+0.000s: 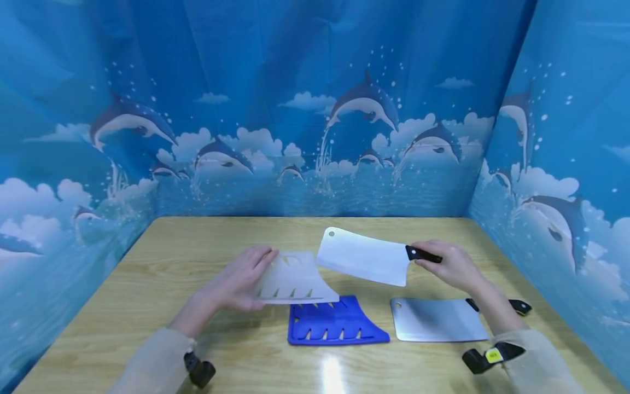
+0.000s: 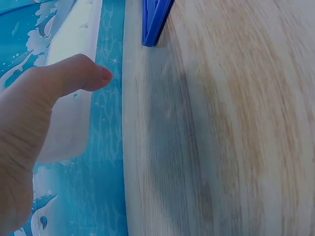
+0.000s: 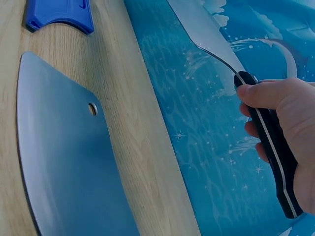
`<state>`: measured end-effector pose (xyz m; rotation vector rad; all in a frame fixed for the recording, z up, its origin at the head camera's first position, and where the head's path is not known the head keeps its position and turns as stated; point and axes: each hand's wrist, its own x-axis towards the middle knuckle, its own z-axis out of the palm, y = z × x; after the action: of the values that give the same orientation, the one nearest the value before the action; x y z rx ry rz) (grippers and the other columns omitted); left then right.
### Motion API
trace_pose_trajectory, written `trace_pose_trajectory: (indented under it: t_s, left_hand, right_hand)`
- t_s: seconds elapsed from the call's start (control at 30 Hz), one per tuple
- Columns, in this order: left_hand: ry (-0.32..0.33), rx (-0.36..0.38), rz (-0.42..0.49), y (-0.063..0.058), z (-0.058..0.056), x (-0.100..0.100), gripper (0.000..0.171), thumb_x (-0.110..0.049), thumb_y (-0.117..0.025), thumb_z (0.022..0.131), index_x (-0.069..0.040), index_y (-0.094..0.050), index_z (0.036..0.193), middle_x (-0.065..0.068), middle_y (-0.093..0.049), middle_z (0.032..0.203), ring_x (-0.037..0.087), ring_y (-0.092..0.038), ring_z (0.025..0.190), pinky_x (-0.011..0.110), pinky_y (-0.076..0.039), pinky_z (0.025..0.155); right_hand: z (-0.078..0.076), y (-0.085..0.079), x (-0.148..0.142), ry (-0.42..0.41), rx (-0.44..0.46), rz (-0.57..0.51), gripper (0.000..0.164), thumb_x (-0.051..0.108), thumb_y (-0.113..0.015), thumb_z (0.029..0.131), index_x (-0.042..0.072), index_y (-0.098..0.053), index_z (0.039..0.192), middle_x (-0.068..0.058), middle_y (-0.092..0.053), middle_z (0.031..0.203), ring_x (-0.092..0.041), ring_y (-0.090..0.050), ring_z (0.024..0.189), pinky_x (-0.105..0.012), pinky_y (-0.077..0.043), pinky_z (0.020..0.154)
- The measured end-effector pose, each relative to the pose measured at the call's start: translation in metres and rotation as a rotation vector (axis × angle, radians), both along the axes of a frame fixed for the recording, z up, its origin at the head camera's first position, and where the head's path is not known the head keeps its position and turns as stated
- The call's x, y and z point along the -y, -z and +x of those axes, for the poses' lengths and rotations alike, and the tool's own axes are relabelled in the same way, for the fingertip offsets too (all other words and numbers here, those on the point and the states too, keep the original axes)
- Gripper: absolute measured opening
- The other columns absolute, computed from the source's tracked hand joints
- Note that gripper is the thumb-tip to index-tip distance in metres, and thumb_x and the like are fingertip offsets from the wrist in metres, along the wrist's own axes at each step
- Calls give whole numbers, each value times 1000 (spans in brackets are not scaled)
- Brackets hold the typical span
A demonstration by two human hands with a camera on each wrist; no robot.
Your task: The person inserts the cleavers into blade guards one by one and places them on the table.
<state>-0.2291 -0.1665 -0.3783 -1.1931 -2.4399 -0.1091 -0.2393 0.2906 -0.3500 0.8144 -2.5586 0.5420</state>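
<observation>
At the centre of the frame, a white blade guard (image 1: 295,279) is gripped at its left end by the left hand (image 1: 241,280); just right of it, a raised cleaver (image 1: 364,257) is held by its black handle (image 1: 424,254) in the right hand (image 1: 455,265). At lower centre, a blue blade guard (image 1: 334,324) is laid on the table (image 1: 197,241); at lower right, a second cleaver (image 1: 438,320) is laid flat. Neither blade is sheathed. Work on the raised pair is judged unfinished; the lower pair is touched by neither hand.
</observation>
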Motion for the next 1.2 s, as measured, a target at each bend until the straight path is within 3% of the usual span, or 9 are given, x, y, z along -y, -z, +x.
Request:
trace_pose_trajectory:
  t_s: [0.17,0.5,0.93,1.07,1.2]
  left_hand:
    - [1,-1,22,1,0,1,109,-39,-81,47,10,-37,133,26,-44,125,39,-43,116,50,-35,101]
    - [16,7,12,1,0,3,110,-36,-84,45,11,-37,132,25,-45,123,38,-43,115,50,-36,100]
    - [32,66,7,-2,1,3,110,-35,-82,47,9,-34,135,24,-42,127,36,-41,118,47,-34,102]
    - [6,76,12,-4,0,0,110,-35,-83,47,9,-34,135,25,-42,127,37,-41,118,48,-35,102]
    - [-34,62,-12,-4,-1,-3,109,-37,-83,49,10,-35,134,26,-43,127,38,-41,118,49,-34,102]
  right_hand:
    - [2,-2,2,-32,-49,5,36,4,-73,75,0,-66,111,-14,-67,97,-29,-64,79,-39,-52,58]
    - [2,-4,5,-40,-74,9,37,4,-73,75,1,-66,111,-16,-67,99,-33,-64,82,-45,-53,61]
    - [0,1,3,-55,-113,-4,39,1,-75,72,0,-67,110,-16,-68,97,-31,-65,80,-42,-53,59]
    - [0,0,6,-49,-122,-19,39,1,-74,72,-2,-66,110,-17,-67,97,-32,-65,81,-42,-54,59]
    - [-1,-1,9,-37,-170,36,40,3,-76,70,0,-66,109,-15,-68,94,-31,-65,78,-43,-54,59]
